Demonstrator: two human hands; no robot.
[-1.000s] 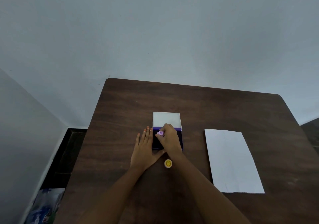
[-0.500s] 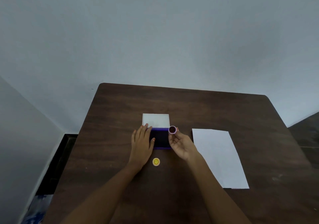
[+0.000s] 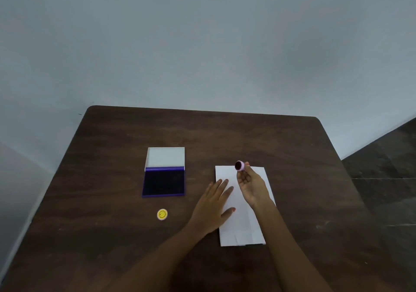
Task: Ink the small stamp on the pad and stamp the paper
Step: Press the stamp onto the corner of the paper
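My right hand (image 3: 251,184) holds the small round lilac stamp (image 3: 239,165) at its fingertips above the far end of the white paper (image 3: 247,224). The stamp's dark inked face is turned toward me. My left hand (image 3: 212,206) lies flat, fingers spread, on the paper's left edge and on the table beside it. The ink pad (image 3: 163,182) lies open to the left, its dark blue pad bare and its white lid (image 3: 165,158) folded back behind it.
A small yellow round cap or stamp (image 3: 162,214) lies on the brown table (image 3: 112,201) in front of the ink pad. A grey wall stands behind the table. Dark floor shows at the right.
My right hand lifted the stamp off the ink pad and carried it right, over the paper. My left hand left the pad and now rests on the paper's left edge.
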